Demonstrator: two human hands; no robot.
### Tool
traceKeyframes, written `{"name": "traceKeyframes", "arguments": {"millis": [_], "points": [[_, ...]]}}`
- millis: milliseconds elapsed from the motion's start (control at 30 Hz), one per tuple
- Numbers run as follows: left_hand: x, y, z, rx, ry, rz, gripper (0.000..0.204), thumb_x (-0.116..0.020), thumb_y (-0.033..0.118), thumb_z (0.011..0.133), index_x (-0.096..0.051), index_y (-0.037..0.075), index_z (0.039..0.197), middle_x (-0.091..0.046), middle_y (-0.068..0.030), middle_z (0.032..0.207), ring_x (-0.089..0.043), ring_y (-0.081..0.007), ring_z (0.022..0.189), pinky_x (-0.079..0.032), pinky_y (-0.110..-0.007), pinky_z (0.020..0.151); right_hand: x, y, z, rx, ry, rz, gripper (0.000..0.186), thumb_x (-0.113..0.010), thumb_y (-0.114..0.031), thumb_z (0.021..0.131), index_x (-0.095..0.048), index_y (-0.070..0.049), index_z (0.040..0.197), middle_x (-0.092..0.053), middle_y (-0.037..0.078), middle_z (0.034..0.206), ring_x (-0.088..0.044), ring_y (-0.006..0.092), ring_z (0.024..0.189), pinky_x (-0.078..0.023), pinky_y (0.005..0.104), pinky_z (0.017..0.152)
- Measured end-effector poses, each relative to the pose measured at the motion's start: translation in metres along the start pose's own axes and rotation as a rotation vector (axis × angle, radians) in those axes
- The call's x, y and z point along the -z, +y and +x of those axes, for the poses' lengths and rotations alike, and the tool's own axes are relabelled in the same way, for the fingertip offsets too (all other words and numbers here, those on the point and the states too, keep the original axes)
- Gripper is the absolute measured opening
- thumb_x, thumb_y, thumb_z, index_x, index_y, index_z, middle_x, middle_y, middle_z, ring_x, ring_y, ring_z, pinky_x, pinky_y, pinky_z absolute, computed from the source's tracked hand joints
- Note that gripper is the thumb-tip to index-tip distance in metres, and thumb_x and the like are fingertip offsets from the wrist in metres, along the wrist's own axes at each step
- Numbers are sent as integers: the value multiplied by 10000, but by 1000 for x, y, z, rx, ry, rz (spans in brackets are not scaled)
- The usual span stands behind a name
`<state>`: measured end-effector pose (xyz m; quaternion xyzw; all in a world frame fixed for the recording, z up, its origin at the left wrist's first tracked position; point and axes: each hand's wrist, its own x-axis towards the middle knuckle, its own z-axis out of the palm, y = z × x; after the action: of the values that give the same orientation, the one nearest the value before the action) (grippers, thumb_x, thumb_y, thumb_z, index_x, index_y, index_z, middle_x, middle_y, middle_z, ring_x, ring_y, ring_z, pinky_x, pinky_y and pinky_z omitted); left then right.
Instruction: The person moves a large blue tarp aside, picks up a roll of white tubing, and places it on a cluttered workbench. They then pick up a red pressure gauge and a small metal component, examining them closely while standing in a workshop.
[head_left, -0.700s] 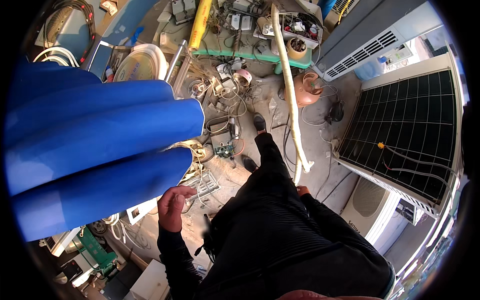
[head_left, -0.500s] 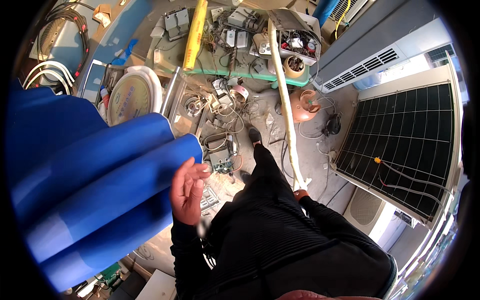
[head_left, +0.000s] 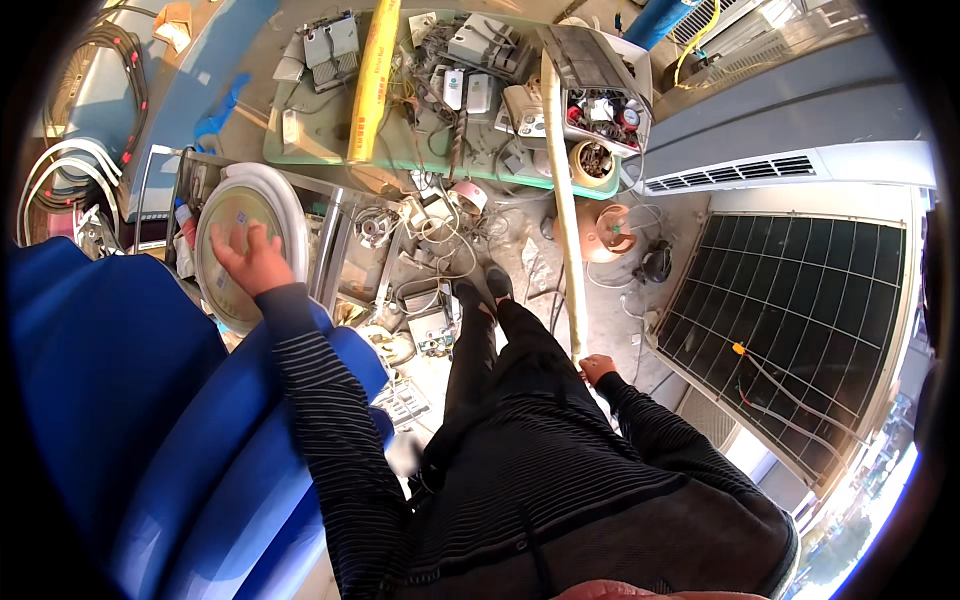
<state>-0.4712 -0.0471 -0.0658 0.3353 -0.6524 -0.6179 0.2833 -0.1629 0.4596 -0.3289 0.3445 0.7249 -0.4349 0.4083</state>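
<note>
My left hand [head_left: 252, 262] reaches out over a round, white-rimmed coil [head_left: 290, 195] with a printed yellowish face. Its fingers are spread and hold nothing; whether they touch the coil I cannot tell. Close beneath my left forearm lie large rolled blue sheets [head_left: 205, 440]. My right hand [head_left: 600, 370], beside my right hip, is closed round the near end of a long cream-coloured tube [head_left: 563, 210]. The tube runs away from me, its far part reaching a green-edged table [head_left: 530, 181].
Tools, metal boxes and an open box of parts [head_left: 605, 108] crowd the table, with a yellow roll [head_left: 374, 85] across its left side. Cables and parts litter the floor, near an orange-pink gas cylinder [head_left: 603, 232]. At right stands an air-conditioner unit with a dark gridded face [head_left: 790, 310].
My left hand has moved away and to the left, from beside the blue rolls to over the round coil. My right hand keeps hold of the tube. The view has shifted slightly.
</note>
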Motion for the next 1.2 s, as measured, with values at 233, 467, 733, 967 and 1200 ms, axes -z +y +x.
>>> {"name": "traceKeyframes", "arguments": {"millis": [233,467,733,967,1200], "points": [[122,-46,123,159,144,15,765,-627,117,861,-211,215,1495,-574,-127,1238,-586,-354,1081,-473,-544,861,17,22,19,569,-10,-1051,180,-573,-251,838,-702,-166,931,-714,67,957,-677,268,931,-551,390,792],[311,-103,156,132,397,227,814,-644,102,834,-192,141,1510,-425,-222,1387,-513,-371,1182,-456,-486,943,19,-57,4,133,-47,-413,250,-526,-222,858,-662,-63,722,-665,100,677,-649,237,586,-518,382,555],[291,-65,92,-154,880,763,852,-637,54,758,-204,-54,1485,-304,-304,1487,-393,-399,1339,-313,-402,1137,28,-99,49,400,74,-561,361,-534,-323,902,-678,1,837,-683,170,738,-676,322,709,-514,404,660],[300,-114,101,-74,959,528,951,-688,80,683,-203,-17,1495,-350,-300,1468,-392,-403,1350,-315,-400,1142,57,-81,112,609,-23,-1222,344,-497,-342,882,-676,-64,787,-689,165,803,-672,384,833,-533,481,719],[244,-178,115,974,531,-153,708,-656,374,828,-390,105,1427,-459,-176,1401,-552,-373,1111,-411,-579,926,72,-138,56,154,-84,-435,118,-495,-177,850,-529,-128,747,-483,70,611,-485,227,514,-336,358,445]]}}
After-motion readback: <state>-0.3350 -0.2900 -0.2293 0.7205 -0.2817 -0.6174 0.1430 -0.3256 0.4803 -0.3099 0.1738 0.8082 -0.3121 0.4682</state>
